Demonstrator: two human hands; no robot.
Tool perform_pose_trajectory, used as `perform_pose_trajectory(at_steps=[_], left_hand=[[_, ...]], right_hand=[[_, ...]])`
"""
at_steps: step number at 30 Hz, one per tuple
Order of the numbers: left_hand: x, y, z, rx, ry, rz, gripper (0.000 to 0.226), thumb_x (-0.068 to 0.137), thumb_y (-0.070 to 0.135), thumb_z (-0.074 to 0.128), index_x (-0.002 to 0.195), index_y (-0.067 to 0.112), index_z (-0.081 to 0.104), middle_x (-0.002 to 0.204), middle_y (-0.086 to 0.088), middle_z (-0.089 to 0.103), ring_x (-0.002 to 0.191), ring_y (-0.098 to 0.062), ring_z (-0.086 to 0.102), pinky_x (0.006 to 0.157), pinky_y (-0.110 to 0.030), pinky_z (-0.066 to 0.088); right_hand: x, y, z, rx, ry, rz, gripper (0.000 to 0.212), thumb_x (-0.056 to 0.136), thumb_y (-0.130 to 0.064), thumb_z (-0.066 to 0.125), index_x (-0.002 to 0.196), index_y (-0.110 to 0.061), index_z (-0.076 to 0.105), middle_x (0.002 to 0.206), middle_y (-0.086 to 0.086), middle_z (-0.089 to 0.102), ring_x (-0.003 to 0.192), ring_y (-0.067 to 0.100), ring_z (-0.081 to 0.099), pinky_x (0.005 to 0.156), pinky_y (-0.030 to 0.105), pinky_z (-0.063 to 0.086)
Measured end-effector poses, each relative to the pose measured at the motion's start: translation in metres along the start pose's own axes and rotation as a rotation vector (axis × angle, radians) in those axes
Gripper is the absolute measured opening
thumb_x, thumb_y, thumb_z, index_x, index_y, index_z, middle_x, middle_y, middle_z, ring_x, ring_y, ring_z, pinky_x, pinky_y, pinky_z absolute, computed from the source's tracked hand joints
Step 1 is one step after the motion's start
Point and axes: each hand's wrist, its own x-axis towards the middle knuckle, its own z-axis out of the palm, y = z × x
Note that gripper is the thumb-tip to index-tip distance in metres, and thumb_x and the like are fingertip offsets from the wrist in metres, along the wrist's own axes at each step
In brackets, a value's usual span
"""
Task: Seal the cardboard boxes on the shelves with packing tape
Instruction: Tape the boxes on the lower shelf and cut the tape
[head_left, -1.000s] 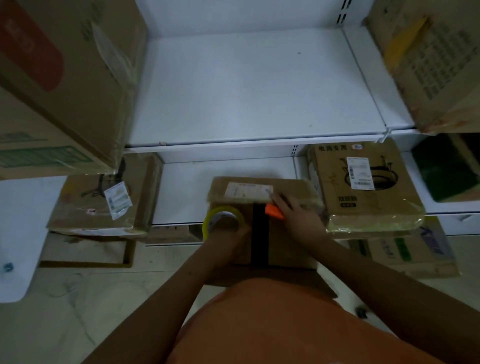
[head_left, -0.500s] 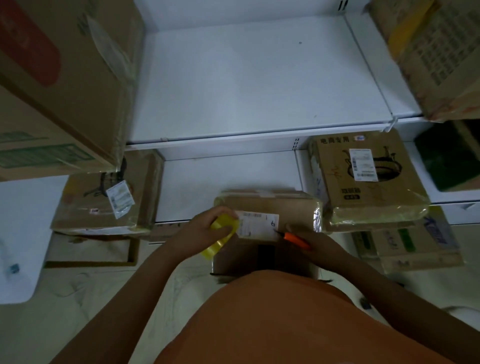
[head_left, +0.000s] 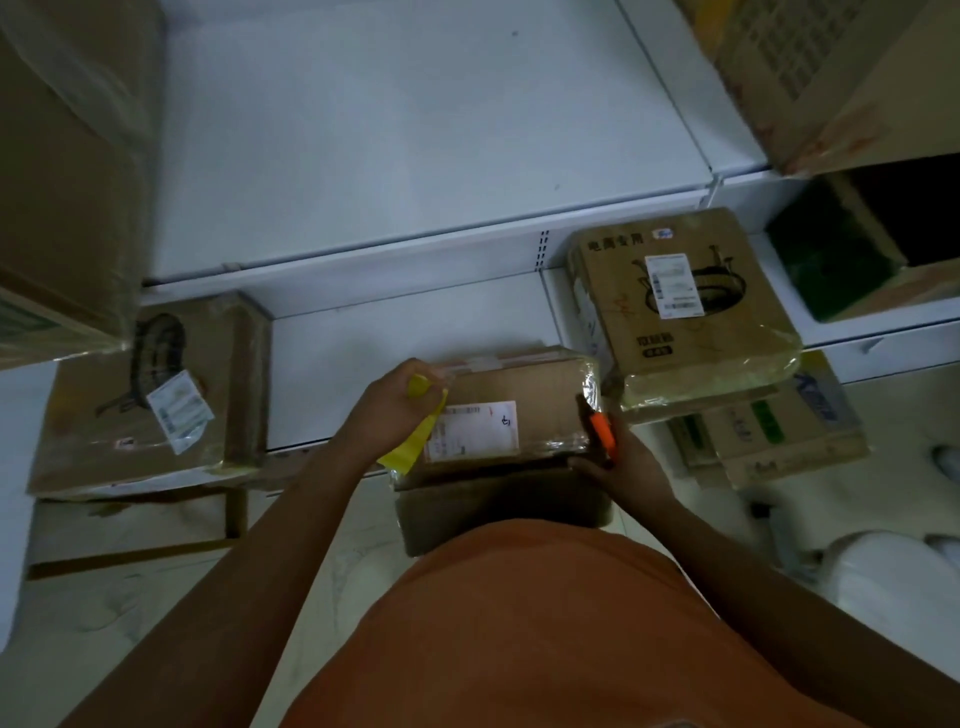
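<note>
The left hand grips a yellow packing-tape roll at the left edge of the labelled brown cardboard box. The right hand holds an orange cutter at its right edge. A printed, film-wrapped carton on the white shelf stands just beside the box on its right.

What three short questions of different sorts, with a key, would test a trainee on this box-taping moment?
1. True or false: the left hand grips the yellow tape roll at the labelled box.
2. Which colour is the cutter that the right hand holds? A green, B orange, C white.
3. Fill in: the box with the pot drawing stands to the ___ of the labelled box.

Key: 1 true; 2 B; 3 right.
</note>
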Motion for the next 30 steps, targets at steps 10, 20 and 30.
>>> perform_pose_trajectory(at_steps=[10,20,30], left_hand=[[-0.011,0.001,0.003,-0.054,0.021,0.040,0.019,0.095,0.038,0.060,0.113,0.032,0.062,0.107,0.012,0.069,0.095,-0.013,0.066,0.078,-0.031,0.052],[-0.012,0.052,0.022,-0.134,-0.183,0.068,0.013,0.100,0.029,0.055,0.112,0.031,0.062,0.106,0.022,0.059,0.092,0.004,0.058,0.068,-0.012,0.046],[0.024,0.038,0.025,-0.065,-0.160,0.014,0.011,0.099,0.035,0.058,0.100,0.044,0.062,0.115,0.016,0.060,0.107,-0.009,0.057,0.086,-0.033,0.053]], right_hand=[[0.030,-0.001,0.028,-0.254,0.204,0.015,0.069,0.088,-0.051,0.065,0.138,-0.016,0.034,0.108,0.011,0.066,0.083,0.029,0.068,0.063,0.029,0.042],[0.091,-0.056,-0.009,-0.351,0.219,-0.056,0.069,0.082,-0.077,0.050,0.124,-0.023,0.047,0.086,-0.001,0.060,0.077,0.019,0.063,0.070,0.033,0.054],[0.104,-0.087,0.007,-0.292,0.153,-0.020,0.102,0.074,-0.062,0.072,0.153,-0.024,0.019,0.121,0.007,0.060,0.107,0.027,0.062,0.073,0.032,0.043]])
